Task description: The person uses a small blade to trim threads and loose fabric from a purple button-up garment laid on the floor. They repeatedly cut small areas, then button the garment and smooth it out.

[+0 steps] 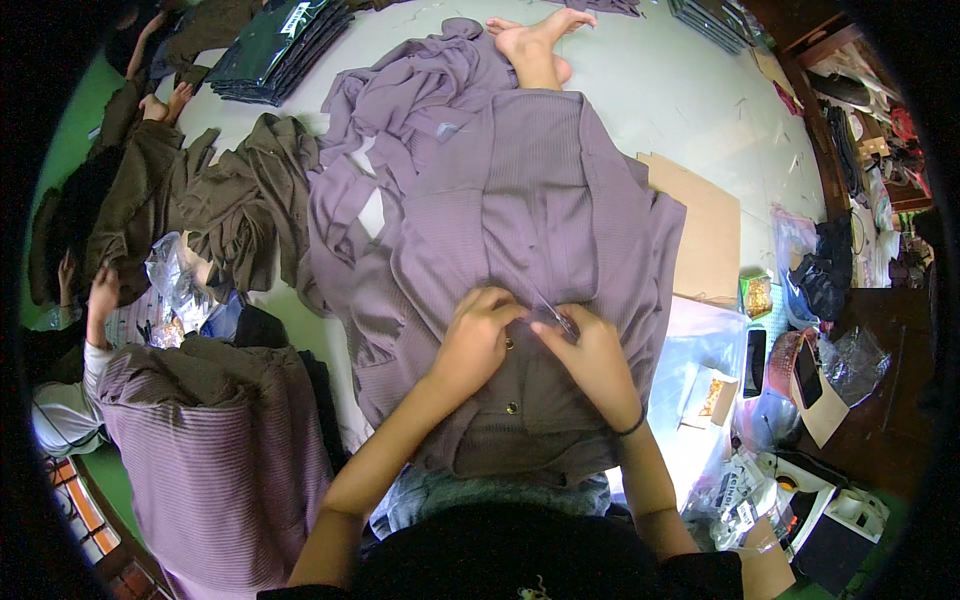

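Note:
A purple-grey ribbed cardigan is spread in front of me, its button front toward my body. Two dark round buttons show on its brownish lower part. My left hand pinches the cardigan's front edge just above the upper button. Close beside it, my right hand is closed around small metal thread snips, whose thin blades point up and left over the fabric. The snips' handles are mostly hidden by the fingers. A dark band circles my right wrist.
Loose purple fabric and dark brown garments lie left. A ribbed purple pile stands near left. Brown cardboard, a phone and plastic bags are right. Packed garments lie far left. Other people's hands show left.

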Demonstrator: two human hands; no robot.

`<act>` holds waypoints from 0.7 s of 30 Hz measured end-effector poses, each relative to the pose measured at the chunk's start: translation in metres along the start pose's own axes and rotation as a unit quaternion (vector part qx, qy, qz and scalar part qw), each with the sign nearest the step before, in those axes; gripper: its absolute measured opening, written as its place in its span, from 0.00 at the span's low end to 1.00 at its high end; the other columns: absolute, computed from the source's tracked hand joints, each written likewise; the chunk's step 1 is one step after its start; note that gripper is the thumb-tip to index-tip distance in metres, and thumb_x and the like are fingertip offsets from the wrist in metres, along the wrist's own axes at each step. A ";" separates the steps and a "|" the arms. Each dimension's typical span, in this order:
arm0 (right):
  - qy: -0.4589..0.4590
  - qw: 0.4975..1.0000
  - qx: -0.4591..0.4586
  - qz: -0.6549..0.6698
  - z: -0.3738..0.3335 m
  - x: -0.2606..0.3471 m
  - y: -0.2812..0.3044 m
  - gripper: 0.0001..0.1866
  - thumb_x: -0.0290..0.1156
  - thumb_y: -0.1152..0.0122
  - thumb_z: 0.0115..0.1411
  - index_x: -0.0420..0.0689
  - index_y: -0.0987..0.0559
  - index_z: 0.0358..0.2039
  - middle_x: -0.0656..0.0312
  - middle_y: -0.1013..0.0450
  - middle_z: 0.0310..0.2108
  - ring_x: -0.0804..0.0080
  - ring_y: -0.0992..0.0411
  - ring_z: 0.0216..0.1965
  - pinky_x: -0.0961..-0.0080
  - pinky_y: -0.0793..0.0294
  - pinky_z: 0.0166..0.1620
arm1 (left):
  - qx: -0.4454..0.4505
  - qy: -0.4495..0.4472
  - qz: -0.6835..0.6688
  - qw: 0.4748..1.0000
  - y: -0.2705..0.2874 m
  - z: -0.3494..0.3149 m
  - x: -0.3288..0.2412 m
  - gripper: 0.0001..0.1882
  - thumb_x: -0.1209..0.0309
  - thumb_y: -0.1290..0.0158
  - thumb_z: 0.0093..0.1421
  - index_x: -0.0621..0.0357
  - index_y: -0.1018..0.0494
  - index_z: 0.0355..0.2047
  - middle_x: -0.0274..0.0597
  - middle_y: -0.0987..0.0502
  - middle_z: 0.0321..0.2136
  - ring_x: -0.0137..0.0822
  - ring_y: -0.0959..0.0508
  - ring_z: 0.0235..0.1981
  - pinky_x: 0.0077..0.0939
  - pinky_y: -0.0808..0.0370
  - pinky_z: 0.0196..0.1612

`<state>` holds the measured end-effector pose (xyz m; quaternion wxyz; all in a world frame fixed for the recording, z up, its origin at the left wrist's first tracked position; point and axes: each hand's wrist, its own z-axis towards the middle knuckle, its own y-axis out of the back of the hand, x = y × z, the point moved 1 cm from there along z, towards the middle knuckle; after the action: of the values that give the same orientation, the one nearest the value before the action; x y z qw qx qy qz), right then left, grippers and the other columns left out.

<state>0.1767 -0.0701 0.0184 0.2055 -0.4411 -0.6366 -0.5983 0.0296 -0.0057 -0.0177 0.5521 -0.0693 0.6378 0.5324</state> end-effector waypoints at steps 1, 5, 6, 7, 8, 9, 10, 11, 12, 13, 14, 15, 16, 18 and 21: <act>-0.013 0.998 -0.015 -0.059 0.006 0.003 -0.004 0.21 0.44 0.40 0.48 0.35 0.26 0.27 0.46 0.29 0.22 0.52 0.28 0.25 0.67 0.30 0.29 | 0.003 0.012 -0.016 1.000 0.000 -0.001 0.002 0.17 0.88 0.58 0.41 0.66 0.28 0.33 0.50 0.28 0.33 0.47 0.30 0.39 0.33 0.34 0.46; -0.038 0.980 -0.037 -0.192 0.017 0.008 -0.019 0.21 0.46 0.40 0.48 0.37 0.28 0.24 0.48 0.29 0.21 0.50 0.29 0.25 0.63 0.31 0.27 | -0.005 0.039 -0.100 0.994 0.001 0.000 0.008 0.24 0.90 0.64 0.38 0.66 0.29 0.36 0.51 0.28 0.36 0.48 0.31 0.43 0.33 0.36 0.49; -0.040 0.975 -0.043 -0.213 0.018 0.007 -0.023 0.20 0.46 0.41 0.48 0.38 0.28 0.24 0.48 0.29 0.21 0.50 0.29 0.25 0.62 0.31 0.26 | -0.013 0.046 -0.123 0.991 0.002 0.000 0.009 0.25 0.90 0.65 0.38 0.66 0.29 0.37 0.52 0.28 0.37 0.48 0.31 0.45 0.33 0.37 0.50; -0.037 0.971 -0.050 -0.230 0.018 0.006 -0.026 0.20 0.45 0.41 0.48 0.39 0.29 0.24 0.49 0.29 0.21 0.50 0.29 0.25 0.61 0.31 0.26 | -0.011 0.062 -0.110 0.992 0.002 -0.001 0.009 0.27 0.90 0.66 0.39 0.65 0.33 0.41 0.51 0.28 0.38 0.46 0.30 0.45 0.31 0.37 0.50; -0.037 0.972 -0.050 -0.227 0.018 0.004 -0.026 0.19 0.44 0.42 0.49 0.39 0.29 0.24 0.49 0.29 0.21 0.49 0.29 0.25 0.61 0.31 0.26 | -0.017 0.080 -0.143 0.986 0.002 -0.002 0.009 0.27 0.90 0.67 0.39 0.64 0.34 0.42 0.50 0.27 0.38 0.45 0.29 0.44 0.29 0.37 0.50; -0.030 0.974 -0.052 -0.221 0.018 0.001 -0.026 0.18 0.43 0.42 0.49 0.39 0.29 0.25 0.49 0.29 0.21 0.49 0.29 0.25 0.61 0.31 0.26 | -0.022 0.119 -0.170 0.978 0.002 -0.003 0.009 0.27 0.90 0.67 0.40 0.64 0.35 0.42 0.49 0.27 0.37 0.45 0.29 0.43 0.28 0.36 0.49; -0.025 0.975 -0.051 -0.216 0.019 -0.001 -0.024 0.17 0.42 0.43 0.50 0.40 0.29 0.25 0.49 0.29 0.21 0.49 0.29 0.25 0.61 0.31 0.27 | -0.034 0.148 -0.202 0.968 0.002 -0.005 0.008 0.26 0.90 0.68 0.41 0.64 0.37 0.43 0.49 0.27 0.37 0.44 0.28 0.42 0.27 0.36 0.48; -0.012 0.978 -0.061 -0.200 0.017 -0.004 -0.020 0.13 0.37 0.43 0.51 0.39 0.28 0.25 0.49 0.29 0.21 0.50 0.29 0.26 0.63 0.31 0.28 | -0.018 0.149 -0.177 0.973 0.002 -0.005 0.008 0.25 0.90 0.67 0.43 0.62 0.39 0.44 0.47 0.26 0.36 0.43 0.27 0.41 0.25 0.35 0.47; -0.013 0.989 -0.046 -0.138 0.015 -0.006 -0.017 0.12 0.36 0.43 0.51 0.39 0.27 0.26 0.49 0.29 0.21 0.51 0.29 0.26 0.64 0.31 0.28 | -0.015 0.149 -0.170 0.974 0.002 -0.006 0.008 0.23 0.89 0.66 0.45 0.63 0.39 0.43 0.48 0.26 0.36 0.43 0.27 0.40 0.25 0.35 0.46; -0.009 0.996 -0.037 -0.079 0.015 -0.008 -0.013 0.11 0.34 0.43 0.51 0.38 0.27 0.26 0.49 0.29 0.21 0.51 0.29 0.26 0.64 0.31 0.28 | -0.012 0.148 -0.163 0.975 0.002 -0.006 0.008 0.22 0.88 0.64 0.46 0.63 0.38 0.42 0.48 0.26 0.36 0.43 0.27 0.40 0.25 0.34 0.46; -0.033 0.999 -0.022 -0.022 0.014 -0.010 -0.010 0.10 0.33 0.44 0.51 0.38 0.27 0.26 0.49 0.28 0.21 0.52 0.29 0.26 0.65 0.31 0.28 | -0.016 0.139 -0.156 0.978 0.001 -0.005 0.008 0.20 0.88 0.62 0.47 0.63 0.37 0.42 0.48 0.26 0.36 0.42 0.27 0.40 0.25 0.34 0.46; -0.036 0.998 -0.020 0.045 0.010 -0.012 -0.006 0.08 0.29 0.45 0.51 0.37 0.26 0.26 0.49 0.28 0.21 0.54 0.28 0.25 0.67 0.32 0.28 | -0.012 0.132 -0.152 0.980 0.001 -0.004 0.007 0.18 0.86 0.60 0.48 0.63 0.36 0.41 0.48 0.26 0.36 0.42 0.26 0.40 0.25 0.33 0.45; -0.028 0.999 -0.011 0.029 0.008 -0.012 -0.003 0.08 0.29 0.45 0.51 0.37 0.26 0.27 0.49 0.28 0.21 0.55 0.28 0.25 0.68 0.32 0.28 | -0.017 0.117 -0.146 0.982 0.001 -0.003 0.007 0.16 0.85 0.57 0.49 0.64 0.35 0.40 0.48 0.26 0.35 0.42 0.26 0.39 0.26 0.33 0.44; -0.038 0.999 0.013 0.017 0.004 -0.014 0.003 0.08 0.29 0.45 0.51 0.37 0.26 0.28 0.50 0.28 0.21 0.56 0.28 0.23 0.69 0.33 0.28 | -0.014 0.081 -0.117 0.990 0.002 0.000 0.006 0.12 0.82 0.54 0.50 0.64 0.33 0.37 0.47 0.26 0.34 0.43 0.26 0.38 0.27 0.32 0.42; -0.031 0.999 0.018 0.022 0.003 -0.017 0.004 0.08 0.29 0.45 0.51 0.37 0.26 0.29 0.50 0.28 0.22 0.57 0.29 0.23 0.71 0.33 0.29 | 0.010 0.024 -0.069 0.997 0.005 0.007 0.005 0.09 0.79 0.50 0.50 0.63 0.30 0.33 0.47 0.26 0.31 0.45 0.26 0.35 0.29 0.31 0.40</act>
<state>0.1896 -0.0731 0.0071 0.2063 -0.4694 -0.6436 -0.5682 0.0284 0.0044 -0.0176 0.5728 -0.1203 0.6500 0.4848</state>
